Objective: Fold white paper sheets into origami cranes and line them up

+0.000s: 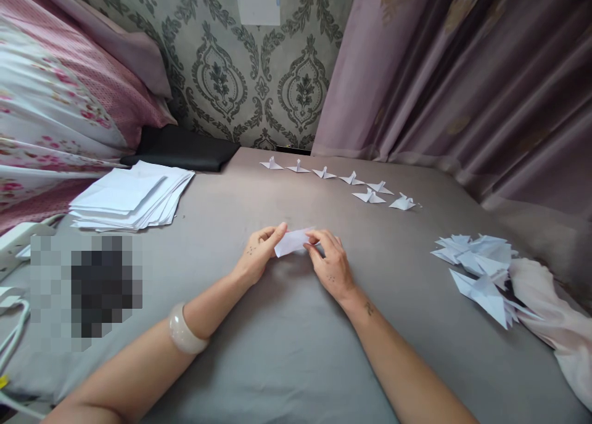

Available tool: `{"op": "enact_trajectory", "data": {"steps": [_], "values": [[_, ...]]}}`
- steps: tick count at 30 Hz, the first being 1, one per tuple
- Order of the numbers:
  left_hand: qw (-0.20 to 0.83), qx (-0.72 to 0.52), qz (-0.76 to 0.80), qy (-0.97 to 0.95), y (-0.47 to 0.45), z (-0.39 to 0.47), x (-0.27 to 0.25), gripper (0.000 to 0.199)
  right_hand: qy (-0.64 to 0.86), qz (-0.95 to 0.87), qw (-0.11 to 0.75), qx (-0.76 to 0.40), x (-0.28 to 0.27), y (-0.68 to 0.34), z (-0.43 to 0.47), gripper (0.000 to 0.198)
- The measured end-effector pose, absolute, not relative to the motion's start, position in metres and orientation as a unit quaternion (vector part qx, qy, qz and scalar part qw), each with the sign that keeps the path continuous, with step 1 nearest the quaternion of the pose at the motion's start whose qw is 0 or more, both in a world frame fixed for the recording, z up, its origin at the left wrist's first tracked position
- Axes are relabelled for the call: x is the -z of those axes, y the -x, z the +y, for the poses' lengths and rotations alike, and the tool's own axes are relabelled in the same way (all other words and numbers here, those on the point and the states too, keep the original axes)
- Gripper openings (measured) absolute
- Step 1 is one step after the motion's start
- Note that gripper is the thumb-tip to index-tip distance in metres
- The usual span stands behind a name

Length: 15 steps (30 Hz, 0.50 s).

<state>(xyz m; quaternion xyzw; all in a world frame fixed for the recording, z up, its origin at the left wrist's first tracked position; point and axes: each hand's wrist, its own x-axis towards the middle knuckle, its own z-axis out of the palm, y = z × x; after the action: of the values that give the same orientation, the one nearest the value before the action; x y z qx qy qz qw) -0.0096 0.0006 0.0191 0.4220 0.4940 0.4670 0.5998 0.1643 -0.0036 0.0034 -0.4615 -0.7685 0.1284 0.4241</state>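
Note:
A small folded piece of white paper [292, 242] is held just above the grey cloth, between my two hands. My left hand [261, 248] pinches its left end, thumb on top. At the right end, the thumb and fingers of my right hand [330, 260] close on the paper's edge. Beyond the hands stands a curved row of small white paper cranes [324, 172], with another crane [369, 196] just in front of the row.
On the left lies a stack of white paper sheets [129, 196], near a black folded item [185, 148]. A pile of larger folded paper cranes [481, 257] rests at the right beside a pale cloth [550, 313]. A white power strip [21, 245] with cables sits at the left edge.

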Motion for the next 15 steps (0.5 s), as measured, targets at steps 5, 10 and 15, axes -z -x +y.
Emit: {"op": "enact_trajectory", "data": {"steps": [5, 10, 15], "values": [[0.621, -0.471, 0.5, -0.378, 0.013, 0.005, -0.015, 0.035, 0.417, -0.823, 0.379, -0.074, -0.01, -0.171, -0.003, 0.023], [0.568, -0.488, 0.528, -0.401, 0.016, 0.008, -0.008, 0.049, 0.427, -0.837, 0.342, -0.021, -0.006, -0.177, 0.0, 0.023], [0.492, -0.483, 0.566, -0.452, 0.017, 0.007, -0.003, 0.064, 0.443, -0.858, 0.259, 0.009, -0.002, -0.18, 0.0, 0.024]]}}
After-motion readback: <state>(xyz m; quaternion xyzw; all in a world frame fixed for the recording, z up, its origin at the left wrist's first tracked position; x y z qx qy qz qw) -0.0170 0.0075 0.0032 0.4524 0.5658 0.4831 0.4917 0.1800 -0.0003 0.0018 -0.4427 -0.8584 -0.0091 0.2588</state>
